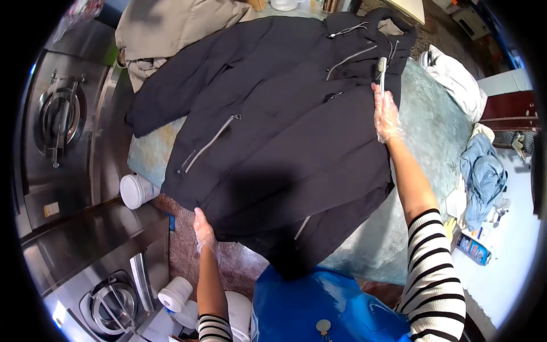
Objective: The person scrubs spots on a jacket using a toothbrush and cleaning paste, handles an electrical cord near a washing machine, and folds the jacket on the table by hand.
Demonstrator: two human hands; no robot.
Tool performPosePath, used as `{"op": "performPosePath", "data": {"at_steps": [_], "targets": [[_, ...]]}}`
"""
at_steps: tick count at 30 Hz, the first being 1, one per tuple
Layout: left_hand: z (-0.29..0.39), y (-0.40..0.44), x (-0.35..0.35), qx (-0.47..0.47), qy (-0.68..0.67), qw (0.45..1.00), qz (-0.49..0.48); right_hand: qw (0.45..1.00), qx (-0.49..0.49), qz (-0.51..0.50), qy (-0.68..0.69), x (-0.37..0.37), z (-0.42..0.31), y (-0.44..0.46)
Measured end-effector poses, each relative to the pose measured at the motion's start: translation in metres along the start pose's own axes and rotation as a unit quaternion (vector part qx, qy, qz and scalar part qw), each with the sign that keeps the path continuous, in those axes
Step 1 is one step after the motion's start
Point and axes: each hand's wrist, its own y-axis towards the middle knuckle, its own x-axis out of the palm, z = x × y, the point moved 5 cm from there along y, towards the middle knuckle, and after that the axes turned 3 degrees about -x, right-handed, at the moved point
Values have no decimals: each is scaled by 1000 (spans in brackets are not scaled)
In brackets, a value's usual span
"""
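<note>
A black jacket (268,125) with pale zippers is spread over a worn grey-green table (427,125). My left hand (204,231), in a clear plastic glove, holds the jacket's lower edge near the table's front; part of the grip is hidden. In the same kind of glove, my right hand (387,117) is closed around a slim white-handled brush (383,74) at the jacket's right side, just below the collar area. The brush head points away from me, and its bristles are hard to make out. A dark shadow falls across the jacket's lower middle.
Steel machines with round doors (58,117) line the left. A white tub (137,191) stands by the table's left edge. A beige garment (176,25) lies at the back. White cloth (456,80), blue cloth (483,171) and a blue can (474,251) are on the right.
</note>
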Motion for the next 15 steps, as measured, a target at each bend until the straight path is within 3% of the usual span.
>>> {"op": "performPosePath", "data": {"at_steps": [7, 9, 10, 15], "targets": [[-15, 2, 5, -56, -153, 986, -30, 1000, -1, 17, 9, 3, 11, 1], [-20, 5, 7, -36, -187, 981, -36, 999, 37, -5, -1, -1, 4, 1], [-16, 3, 9, -27, -204, 978, -39, 1000, 7, 10, 3, -2, -4, 1], [-64, 24, -3, -88, -161, 983, -18, 999, 17, 2, -29, 1, 1, 2]]}}
